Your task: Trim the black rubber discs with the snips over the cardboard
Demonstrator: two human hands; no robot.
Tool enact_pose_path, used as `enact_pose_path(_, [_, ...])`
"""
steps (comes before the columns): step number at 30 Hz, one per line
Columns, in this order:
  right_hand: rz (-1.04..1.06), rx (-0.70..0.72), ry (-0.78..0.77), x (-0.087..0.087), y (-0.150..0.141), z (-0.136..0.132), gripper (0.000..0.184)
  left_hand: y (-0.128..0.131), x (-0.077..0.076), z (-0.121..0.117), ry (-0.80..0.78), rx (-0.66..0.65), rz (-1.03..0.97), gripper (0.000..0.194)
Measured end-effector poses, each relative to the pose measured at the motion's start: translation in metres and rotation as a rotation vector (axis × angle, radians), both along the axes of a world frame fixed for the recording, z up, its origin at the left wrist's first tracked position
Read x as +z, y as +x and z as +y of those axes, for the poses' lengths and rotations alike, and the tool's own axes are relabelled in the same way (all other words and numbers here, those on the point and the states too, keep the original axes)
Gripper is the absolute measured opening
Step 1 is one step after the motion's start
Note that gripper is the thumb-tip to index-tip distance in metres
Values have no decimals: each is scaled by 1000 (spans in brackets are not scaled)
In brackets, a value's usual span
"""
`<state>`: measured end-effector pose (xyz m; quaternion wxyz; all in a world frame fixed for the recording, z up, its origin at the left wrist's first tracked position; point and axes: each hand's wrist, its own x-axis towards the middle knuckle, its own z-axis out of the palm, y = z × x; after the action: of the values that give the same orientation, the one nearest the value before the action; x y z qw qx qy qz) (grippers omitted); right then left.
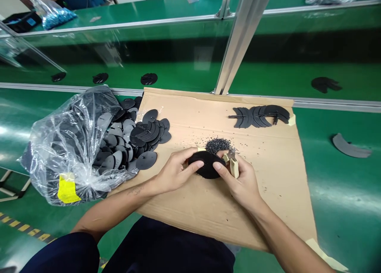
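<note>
My left hand [175, 170] grips the left side of a black plastic disc [206, 164] held just above a cardboard sheet [268, 173]. My right hand [239, 177] pinches the disc's right edge with the thumb while holding small cutters with cream handles [233, 161]. Just beyond the disc lies a little heap of black trimmings [218, 144]. A pile of black discs [139, 136] spills from a clear plastic bag [71, 146] to the left. A row of overlapped trimmed black pieces [258, 116] lies at the cardboard's far right.
Green bench surface [342, 193] surrounds the cardboard. A slanted aluminium post [241, 38] rises behind it. Loose black parts lie on the lower green belt [190, 72], and a curved grey piece [349, 147] sits at right. Another person and a blue-filled bag [55, 14] are far left.
</note>
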<state>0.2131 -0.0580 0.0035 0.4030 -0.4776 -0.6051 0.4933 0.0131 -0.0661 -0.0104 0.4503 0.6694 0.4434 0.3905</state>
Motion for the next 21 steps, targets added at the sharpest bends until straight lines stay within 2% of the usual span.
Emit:
enact_pose_path(4, [-124, 10, 246, -2, 3, 0, 13, -3, 5, 1, 206, -52, 120, 19])
enact_pose_path(7, [-164, 110, 423, -5, 6, 1, 4, -3, 6, 0, 309, -110, 146, 31])
enact_pose_path(10, [-120, 166, 554, -7, 8, 0, 15, -3, 6, -1, 295, -56, 25, 40])
enact_pose_path(14, [-79, 180, 658, -9, 8, -1, 24, -3, 9, 0, 366, -37, -79, 31])
enact_pose_path(16, [-70, 181, 683, -10, 8, -3, 25, -3, 12, 0, 397, -53, -88, 33])
enact_pose_path(21, [-64, 147, 740, -13, 7, -4, 24, -3, 16, -1, 385, -49, -103, 33])
